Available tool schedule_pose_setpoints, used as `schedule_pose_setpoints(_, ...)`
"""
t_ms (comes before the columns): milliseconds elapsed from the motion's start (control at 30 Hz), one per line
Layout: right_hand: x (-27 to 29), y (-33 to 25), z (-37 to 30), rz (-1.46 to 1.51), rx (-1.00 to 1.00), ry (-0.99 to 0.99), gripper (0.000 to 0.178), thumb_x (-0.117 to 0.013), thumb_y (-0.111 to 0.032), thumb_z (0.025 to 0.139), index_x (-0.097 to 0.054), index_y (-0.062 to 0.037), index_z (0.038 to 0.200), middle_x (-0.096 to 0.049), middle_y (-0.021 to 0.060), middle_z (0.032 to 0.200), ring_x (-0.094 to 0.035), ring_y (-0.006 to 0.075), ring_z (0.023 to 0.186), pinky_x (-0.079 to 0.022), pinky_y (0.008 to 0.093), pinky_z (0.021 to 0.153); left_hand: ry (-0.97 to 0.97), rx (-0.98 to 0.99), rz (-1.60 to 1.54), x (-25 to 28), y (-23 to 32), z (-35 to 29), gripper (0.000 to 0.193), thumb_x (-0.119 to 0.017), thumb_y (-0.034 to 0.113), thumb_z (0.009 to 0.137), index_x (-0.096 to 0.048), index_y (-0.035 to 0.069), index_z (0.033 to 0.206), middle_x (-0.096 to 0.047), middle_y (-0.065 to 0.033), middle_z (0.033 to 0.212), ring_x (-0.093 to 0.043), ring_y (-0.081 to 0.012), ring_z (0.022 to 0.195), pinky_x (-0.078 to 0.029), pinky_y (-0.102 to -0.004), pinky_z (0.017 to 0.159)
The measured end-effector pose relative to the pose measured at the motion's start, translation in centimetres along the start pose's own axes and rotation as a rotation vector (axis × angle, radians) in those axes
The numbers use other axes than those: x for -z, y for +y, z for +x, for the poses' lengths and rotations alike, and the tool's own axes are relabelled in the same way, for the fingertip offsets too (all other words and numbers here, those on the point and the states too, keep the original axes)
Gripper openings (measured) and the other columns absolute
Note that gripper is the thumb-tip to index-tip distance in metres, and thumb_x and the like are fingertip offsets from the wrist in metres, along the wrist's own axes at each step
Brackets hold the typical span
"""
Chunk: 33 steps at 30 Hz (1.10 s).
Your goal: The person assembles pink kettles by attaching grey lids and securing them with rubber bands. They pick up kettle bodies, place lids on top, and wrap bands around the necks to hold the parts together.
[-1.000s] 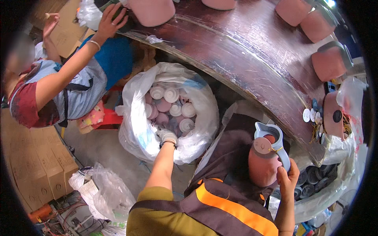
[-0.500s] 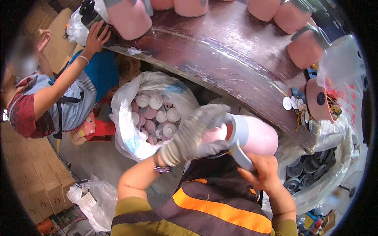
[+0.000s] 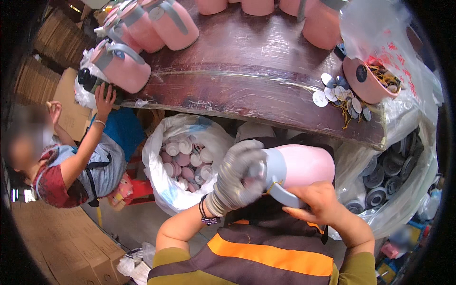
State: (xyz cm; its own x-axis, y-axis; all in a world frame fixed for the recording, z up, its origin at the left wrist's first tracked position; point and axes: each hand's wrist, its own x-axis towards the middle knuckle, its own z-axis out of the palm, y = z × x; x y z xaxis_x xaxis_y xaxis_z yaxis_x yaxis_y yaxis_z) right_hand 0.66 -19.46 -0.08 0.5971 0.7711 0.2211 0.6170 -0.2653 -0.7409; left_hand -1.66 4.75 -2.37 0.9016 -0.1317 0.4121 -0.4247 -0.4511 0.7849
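A pink jug [image 3: 308, 164] with a grey collar lies on its side in front of my body, its mouth toward the left. My bare right hand [image 3: 316, 202] is closed round its grey handle [image 3: 285, 195]. A thin yellow cord hangs by the handle's upper end. My left hand [image 3: 240, 175], in a striped grey glove, is curled against the jug's mouth. Its fingers are bent and partly blurred; whatever they grip is hidden. Left of that hand stands a white plastic-lined bin [image 3: 156, 178] with many pink and white round lids [image 3: 186, 159].
A dark glossy table [image 3: 237, 61] ahead bears several pink jugs [image 3: 173, 28], a pink bowl [image 3: 361, 78] of corded tags and loose round tags [image 3: 341, 90]. At right, a clear bag [image 3: 403, 209] holds dark grey lids [image 3: 392, 164]. A co-worker [image 3: 90, 161] sits left, near cartons [image 3: 61, 237].
My left hand has closed in on the jug's mouth, hiding the pink lid it held there. My right hand keeps the handle. The view has shifted, showing more jugs at the left.
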Motion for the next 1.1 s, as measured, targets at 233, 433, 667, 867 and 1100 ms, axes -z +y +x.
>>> schedule_pose_setpoints(233,1.6,2.4,0.1,0.433,-0.295,-0.058,0.035,-0.075,-0.025,0.078,-0.066,-0.0027,0.104,-0.069,0.0132,0.088,-0.068,0.0239,0.079,-0.052,0.0308,0.072,-0.430,-0.219,-0.141,1.6,0.9,1.3,0.035,-0.065,0.033,0.077,-0.066,0.008,0.101,-0.051,-0.0186,0.126,-0.050,-0.0381,0.117,-0.031,-0.0491,0.106)
schedule_pose_setpoints(433,-0.2,0.4,0.1,-0.185,0.096,0.138,0.033,-0.077,-0.022,0.073,-0.064,-0.0094,0.100,-0.059,0.0044,0.064,-0.059,0.0226,0.050,-0.045,0.0335,0.046,-0.086,0.280,0.072,0.0,1.7,0.2,0.085,-0.080,0.026,0.071,-0.036,0.008,0.141,-0.030,-0.0277,0.145,-0.035,-0.0422,0.132,-0.030,-0.0451,0.108)
schedule_pose_setpoints(667,2.1,1.9,-1.6,0.513,-0.239,0.138,0.034,-0.076,-0.013,0.075,-0.065,-0.0016,0.105,-0.069,0.0100,0.084,-0.067,0.0156,0.069,-0.051,0.0270,0.063,-0.507,0.089,-0.166,6.1,-1.6,1.5,0.080,-0.082,0.023,0.068,-0.045,0.003,0.135,-0.046,-0.0197,0.137,-0.044,-0.0289,0.129,-0.032,-0.0370,0.108)
schedule_pose_setpoints(867,1.2,-0.1,-0.1,0.206,-0.092,0.237,0.035,-0.077,-0.020,0.075,-0.064,-0.0048,0.105,-0.068,0.0100,0.081,-0.067,0.0227,0.067,-0.051,0.0291,0.061,0.231,0.437,-0.708,4.4,-0.4,1.8,0.047,-0.055,0.020,0.094,-0.043,-0.004,0.133,-0.055,-0.0137,0.123,-0.053,-0.0207,0.113,-0.040,-0.0307,0.100)
schedule_pose_setpoints(1100,-2.2,0.0,-0.1,0.022,0.067,0.082,0.027,-0.077,-0.014,0.070,-0.067,-0.0078,0.094,-0.060,0.0060,0.062,-0.056,0.0233,0.048,-0.044,0.0326,0.046,-0.090,0.291,-0.036,1.8,2.3,3.4,0.089,-0.071,0.054,0.074,-0.038,0.001,0.138,-0.046,-0.0289,0.130,-0.044,-0.0405,0.124,-0.033,-0.0459,0.104)
